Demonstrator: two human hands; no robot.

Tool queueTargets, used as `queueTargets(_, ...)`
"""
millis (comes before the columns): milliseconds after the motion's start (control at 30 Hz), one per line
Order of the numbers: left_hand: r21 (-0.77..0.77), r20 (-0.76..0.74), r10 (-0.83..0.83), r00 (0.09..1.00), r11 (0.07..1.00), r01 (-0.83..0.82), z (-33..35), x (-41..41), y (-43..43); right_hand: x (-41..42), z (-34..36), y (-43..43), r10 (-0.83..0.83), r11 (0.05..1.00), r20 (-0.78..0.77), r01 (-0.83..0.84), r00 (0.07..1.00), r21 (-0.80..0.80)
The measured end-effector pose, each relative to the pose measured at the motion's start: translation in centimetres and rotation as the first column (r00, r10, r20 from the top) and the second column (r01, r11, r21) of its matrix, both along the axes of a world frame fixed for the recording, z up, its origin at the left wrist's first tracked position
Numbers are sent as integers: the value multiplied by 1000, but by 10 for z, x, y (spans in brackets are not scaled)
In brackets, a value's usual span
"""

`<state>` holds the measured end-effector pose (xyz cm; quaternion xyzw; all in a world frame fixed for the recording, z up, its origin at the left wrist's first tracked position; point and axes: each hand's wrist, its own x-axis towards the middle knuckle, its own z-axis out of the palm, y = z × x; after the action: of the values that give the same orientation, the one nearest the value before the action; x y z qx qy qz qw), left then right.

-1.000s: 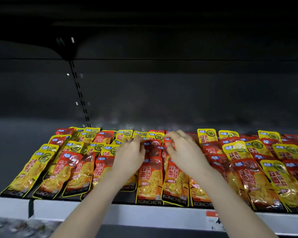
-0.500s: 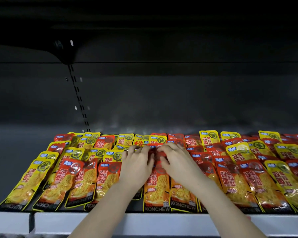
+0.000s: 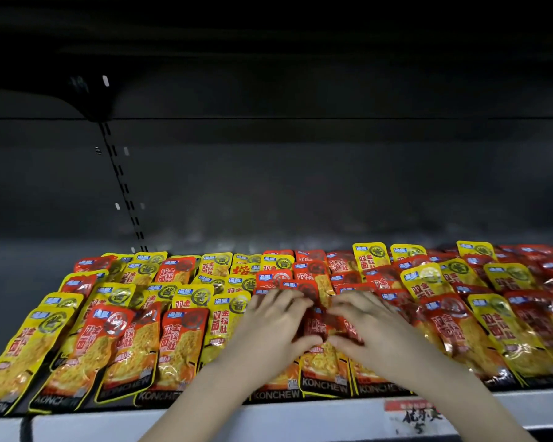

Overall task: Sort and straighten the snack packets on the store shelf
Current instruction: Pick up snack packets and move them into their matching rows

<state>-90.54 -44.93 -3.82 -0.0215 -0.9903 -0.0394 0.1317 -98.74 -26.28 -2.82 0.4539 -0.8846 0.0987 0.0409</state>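
The shelf's pale front rail (image 3: pixel 173 424) carries a paper price label (image 3: pixel 419 416) with handwritten marks. Just behind the rail, the left hand (image 3: pixel 268 327) and right hand (image 3: pixel 372 330) meet on a red packet (image 3: pixel 320 323). On each hand the fingers (image 3: pixel 283 302) and thumb are bent round one side of it, pinching it. Further behind the rail, glossy, crinkled snack packets (image 3: pixel 179 339) lie flat in overlapping rows. They are long rectangles, red and yellow mixed, with "KONCHEW" on black bottom edges. Farthest from the rail stands a dark back wall (image 3: pixel 332 186) with a slotted upright (image 3: pixel 122 186).
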Motion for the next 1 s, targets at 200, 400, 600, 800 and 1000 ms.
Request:
queueTargets(200,-32,-91,0,996,999,-3,-5,5,7,7,-9,-6,47,998,-58,-44,997,52)
queueTargets(400,-23,-218,99,971,994,-107,-6,5,9,8,-10,-7,65,994,-58,-60,996,91)
queueTargets(600,-14,-11,306,952,952,-306,-13,2,2,15,-10,-13,123,992,-7,-123,992,15)
queueTargets(800,-91,-18,249,968,964,-250,-9,-1,11,13,-9,-19,132,990,-2,-131,991,49)
queueTargets(1000,19,-34,224,974,975,-224,-1,-3,15,8,7,-27,133,978,11,-129,991,-164)
